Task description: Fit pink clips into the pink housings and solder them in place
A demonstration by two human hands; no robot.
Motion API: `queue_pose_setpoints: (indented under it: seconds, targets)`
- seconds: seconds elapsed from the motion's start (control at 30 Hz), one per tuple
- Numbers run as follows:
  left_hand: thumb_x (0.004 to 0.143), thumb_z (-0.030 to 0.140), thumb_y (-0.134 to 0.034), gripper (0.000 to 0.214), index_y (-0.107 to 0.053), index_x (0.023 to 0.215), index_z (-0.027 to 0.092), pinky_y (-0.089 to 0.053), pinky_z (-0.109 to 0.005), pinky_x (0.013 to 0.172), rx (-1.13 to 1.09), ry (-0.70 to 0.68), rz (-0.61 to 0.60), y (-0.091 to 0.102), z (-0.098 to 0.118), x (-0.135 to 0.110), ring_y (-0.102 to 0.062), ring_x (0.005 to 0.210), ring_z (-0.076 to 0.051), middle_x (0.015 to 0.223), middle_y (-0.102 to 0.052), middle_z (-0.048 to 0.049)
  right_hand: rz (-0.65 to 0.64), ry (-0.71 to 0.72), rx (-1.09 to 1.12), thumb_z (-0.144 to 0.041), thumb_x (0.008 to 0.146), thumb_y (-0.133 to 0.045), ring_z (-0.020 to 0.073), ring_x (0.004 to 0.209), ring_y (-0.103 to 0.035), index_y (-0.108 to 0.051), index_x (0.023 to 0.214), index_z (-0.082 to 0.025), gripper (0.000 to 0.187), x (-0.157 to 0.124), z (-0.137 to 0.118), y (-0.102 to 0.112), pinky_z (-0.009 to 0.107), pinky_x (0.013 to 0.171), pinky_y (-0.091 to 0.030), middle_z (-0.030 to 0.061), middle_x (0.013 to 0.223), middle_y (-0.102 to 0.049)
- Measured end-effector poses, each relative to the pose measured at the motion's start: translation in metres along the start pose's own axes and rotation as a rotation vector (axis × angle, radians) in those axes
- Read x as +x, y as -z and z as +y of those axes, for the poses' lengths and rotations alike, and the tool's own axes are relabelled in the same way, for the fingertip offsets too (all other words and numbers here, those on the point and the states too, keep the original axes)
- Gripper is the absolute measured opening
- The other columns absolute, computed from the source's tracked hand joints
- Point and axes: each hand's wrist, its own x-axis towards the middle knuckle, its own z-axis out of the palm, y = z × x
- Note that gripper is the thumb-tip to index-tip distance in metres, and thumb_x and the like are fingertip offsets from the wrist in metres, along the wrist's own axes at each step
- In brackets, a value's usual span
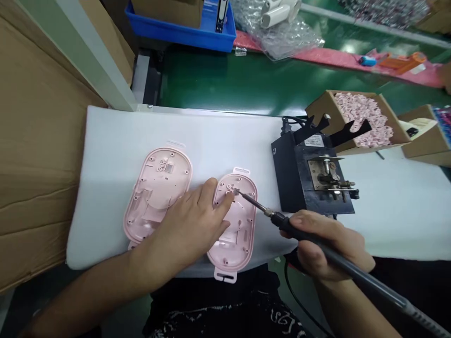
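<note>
In my right hand (327, 244) is a soldering iron (259, 205), its handle wrapped by the fingers. The iron's tip meets a small grey metal square near the top of the right pink plastic shell (243, 225). Across this shell's left rim lies my left hand (193, 220), gripping it. One fingertip presses inside, close to the iron's tip, and the undersides of the fingers are hidden. A second pink shell (160, 180) lies open side up to the left, partly covered by my left hand and wrist.
A black machine with a metal mechanism (303, 188) and forked black holders stands right of the shells. Behind it is a cardboard box (326, 105) of small pink parts. A blue tray (176, 35) sits beyond the white work surface (225, 136). Cardboard (38, 141) and a metal post border the left.
</note>
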Motion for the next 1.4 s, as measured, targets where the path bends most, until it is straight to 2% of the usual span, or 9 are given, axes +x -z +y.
queue_pose_setpoints:
  seconds: [0.03, 0.1, 0.2, 0.3, 0.5, 0.77, 0.93, 1.13, 1.4]
  targets:
    - [0.092, 0.03, -0.064, 0.049, -0.055, 0.139, 0.019, -0.059, -0.043, 0.077, -0.005, 0.002, -0.004, 0.0, 0.0, 0.0, -0.062, 0.097, -0.028, 0.128, -0.052, -0.0198, 0.012, 0.009, 0.025, -0.031, 0.09, -0.072, 0.0193, 0.06, -0.07, -0.071, 0.106, -0.02, 0.02, -0.005, -0.001, -0.003, 0.028, 0.048, -0.06, 0.004, 0.076, -0.07]
    - [0.091, 0.029, -0.065, 0.049, -0.056, 0.138, 0.019, -0.059, -0.043, 0.076, -0.009, -0.003, -0.001, -0.002, 0.001, -0.001, -0.061, 0.094, -0.028, 0.124, -0.054, -0.0188, 0.045, -0.031, 0.052, -0.014, 0.08, -0.08, 0.0192, 0.063, -0.072, -0.071, 0.111, -0.017, 0.033, -0.013, -0.001, -0.008, 0.028, 0.051, -0.063, 0.0055, 0.084, -0.073]
    - [0.089, 0.024, -0.066, 0.048, -0.056, 0.136, 0.017, -0.059, -0.043, 0.074, 0.006, -0.023, 0.012, -0.004, 0.001, -0.003, -0.06, 0.092, -0.028, 0.123, -0.053, -0.0195, 0.068, -0.117, 0.087, -0.002, 0.07, -0.083, 0.0207, 0.071, -0.074, -0.069, 0.115, -0.017, 0.049, -0.02, 0.002, -0.014, 0.03, 0.058, -0.066, 0.0066, 0.092, -0.075]
    - [0.089, 0.023, -0.065, 0.049, -0.055, 0.136, 0.016, -0.06, -0.043, 0.074, 0.007, -0.036, 0.029, -0.006, 0.0, -0.004, -0.06, 0.094, -0.029, 0.124, -0.052, -0.0198, 0.024, -0.071, 0.192, 0.004, 0.069, -0.079, 0.0214, 0.072, -0.074, -0.066, 0.118, -0.016, 0.054, -0.019, 0.006, -0.02, 0.032, 0.06, -0.065, 0.0055, 0.087, -0.074]
    - [0.09, 0.023, -0.062, 0.047, -0.055, 0.136, 0.016, -0.059, -0.043, 0.075, 0.014, -0.042, 0.01, -0.003, -0.001, -0.004, -0.06, 0.096, -0.029, 0.126, -0.051, -0.021, 0.076, 0.045, 0.209, -0.018, 0.087, -0.069, 0.0172, 0.054, -0.066, -0.069, 0.106, -0.012, 0.02, -0.011, 0.005, -0.024, 0.03, 0.043, -0.056, 0.0028, 0.072, -0.065]
    - [0.091, 0.025, -0.06, 0.045, -0.054, 0.135, 0.018, -0.056, -0.04, 0.071, 0.033, -0.044, -0.006, -0.003, -0.002, -0.005, -0.059, 0.09, -0.027, 0.123, -0.052, -0.0189, 0.108, 0.067, 0.176, -0.005, 0.074, -0.069, 0.0134, 0.05, -0.056, -0.063, 0.093, -0.015, 0.022, 0.001, 0.003, -0.029, 0.03, 0.042, -0.05, -0.0009, 0.068, -0.059]
    - [0.089, 0.026, -0.063, 0.047, -0.055, 0.135, 0.021, -0.052, -0.036, 0.066, 0.029, -0.035, -0.042, 0.001, -0.002, -0.004, -0.057, 0.086, -0.025, 0.11, -0.054, -0.014, 0.099, 0.015, 0.174, -0.016, 0.09, -0.064, 0.0147, 0.053, -0.059, -0.065, 0.101, -0.013, 0.012, -0.008, 0.006, -0.027, 0.029, 0.043, -0.051, 0.0012, 0.069, -0.059]
    - [0.09, 0.027, -0.063, 0.044, -0.058, 0.134, 0.023, -0.048, -0.035, 0.061, 0.02, -0.054, -0.101, 0.006, -0.002, -0.002, -0.054, 0.075, -0.022, 0.09, -0.053, -0.0068, 0.07, 0.038, 0.114, -0.006, 0.077, -0.073, 0.0113, 0.048, -0.056, -0.061, 0.087, -0.017, 0.019, -0.003, 0.004, -0.026, 0.026, 0.04, -0.05, -0.0031, 0.067, -0.059]
    - [0.093, 0.032, -0.062, 0.047, -0.057, 0.138, 0.02, -0.044, -0.033, 0.058, 0.021, -0.088, -0.088, 0.003, -0.003, -0.001, -0.053, 0.071, -0.02, 0.082, -0.053, -0.0046, -0.004, -0.027, 0.127, -0.004, 0.078, -0.07, 0.0123, 0.055, -0.055, -0.065, 0.087, -0.016, 0.015, -0.009, -0.002, -0.023, 0.029, 0.044, -0.049, 0.0002, 0.072, -0.061]
